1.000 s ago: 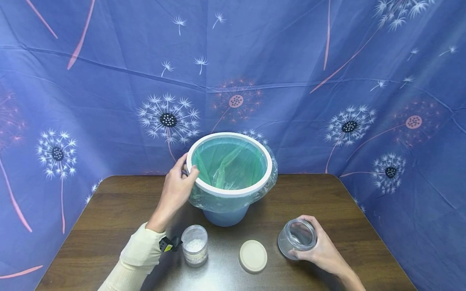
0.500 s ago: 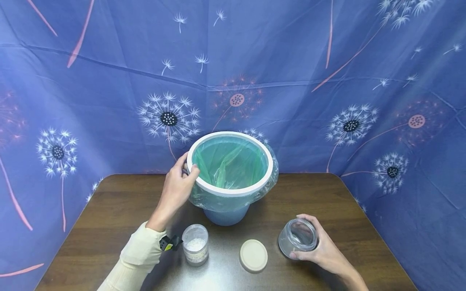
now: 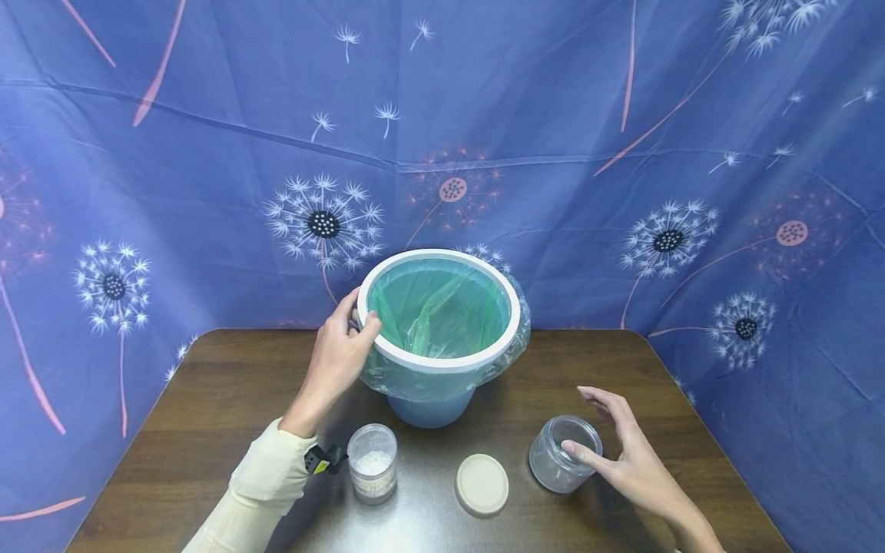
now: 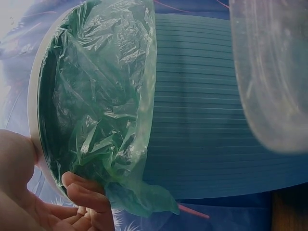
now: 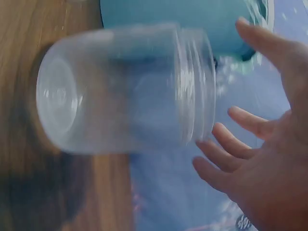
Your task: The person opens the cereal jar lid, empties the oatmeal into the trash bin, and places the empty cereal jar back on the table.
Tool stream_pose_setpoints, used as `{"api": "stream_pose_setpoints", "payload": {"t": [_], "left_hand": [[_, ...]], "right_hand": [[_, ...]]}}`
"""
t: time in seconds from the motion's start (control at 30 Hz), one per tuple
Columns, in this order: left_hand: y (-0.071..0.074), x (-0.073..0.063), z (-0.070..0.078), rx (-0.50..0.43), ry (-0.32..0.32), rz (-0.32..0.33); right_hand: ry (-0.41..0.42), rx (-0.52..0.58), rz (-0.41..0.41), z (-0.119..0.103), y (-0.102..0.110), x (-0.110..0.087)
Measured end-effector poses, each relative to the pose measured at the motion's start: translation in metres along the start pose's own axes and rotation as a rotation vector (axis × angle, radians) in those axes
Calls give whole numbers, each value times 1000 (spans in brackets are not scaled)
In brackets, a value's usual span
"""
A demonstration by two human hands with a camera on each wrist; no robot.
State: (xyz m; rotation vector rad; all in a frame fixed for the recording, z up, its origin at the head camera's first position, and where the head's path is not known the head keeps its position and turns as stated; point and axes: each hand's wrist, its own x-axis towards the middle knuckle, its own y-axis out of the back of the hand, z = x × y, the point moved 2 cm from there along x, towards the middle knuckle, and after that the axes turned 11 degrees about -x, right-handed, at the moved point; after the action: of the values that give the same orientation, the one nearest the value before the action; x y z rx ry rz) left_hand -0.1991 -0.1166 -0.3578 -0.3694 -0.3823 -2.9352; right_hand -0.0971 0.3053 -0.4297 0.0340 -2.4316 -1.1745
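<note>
Left hand (image 3: pixel 339 349) gripped the left side of the light-blue ribbed plastic bin (image 3: pixel 432 411) at its white ring-shaped rim (image 3: pixel 442 364): thumb at the near edge, other fingers bent around the outside. Thin green translucent plastic liner (image 3: pixel 449 322) lined the bin, its edge folded out and hanging below the rim; left wrist view showed the curled fingers right by it.

Right hand (image 3: pixel 636 465) held nothing. Fingers spread, thumb well apart from them, hand just beside the clear wide-mouthed cylindrical jar (image 3: pixel 551 467). In head view, thumb overlapped the jar's mouth; contact couldn't be told. Jar stood upright on the dark brown wood-grain table (image 3: pixel 235 407), right of and nearer than the bin.

Cream round flat lid (image 3: pixel 482 484) lay between that jar and a second clear cylindrical container (image 3: pixel 373 467) with white grains (image 3: pixel 374 464) inside, which stood near the left wrist, in front of the bin.

Cream ribbed sleeve (image 3: pixel 259 480) on left arm, black wrist device (image 3: pixel 318 462). Blue dandelion-print cloth (image 3: pixel 228 169) behind.
</note>
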Motion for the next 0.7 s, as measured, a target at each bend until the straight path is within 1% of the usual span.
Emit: {"api": "stream_pose_setpoints", "payload": {"t": [0.13, 0.27, 0.4, 0.5, 0.6, 0.7], "left_hand": [[0, 1, 1, 5, -2, -3], [0, 0, 0, 5, -3, -1], [0, 0, 0, 8, -4, 1], [0, 1, 0, 12, -6, 3], [1, 0, 1, 19, -5, 4], [1, 0, 1, 22, -6, 2]], "right_hand": [[47, -22, 46, -15, -6, 8], [86, -55, 46, -33, -17, 14], [148, -45, 38, -53, -31, 17], [185, -2, 7, -64, -42, 18], [192, 25, -44, -71, -54, 17], [181, 51, -95, -76, -66, 17]]}}
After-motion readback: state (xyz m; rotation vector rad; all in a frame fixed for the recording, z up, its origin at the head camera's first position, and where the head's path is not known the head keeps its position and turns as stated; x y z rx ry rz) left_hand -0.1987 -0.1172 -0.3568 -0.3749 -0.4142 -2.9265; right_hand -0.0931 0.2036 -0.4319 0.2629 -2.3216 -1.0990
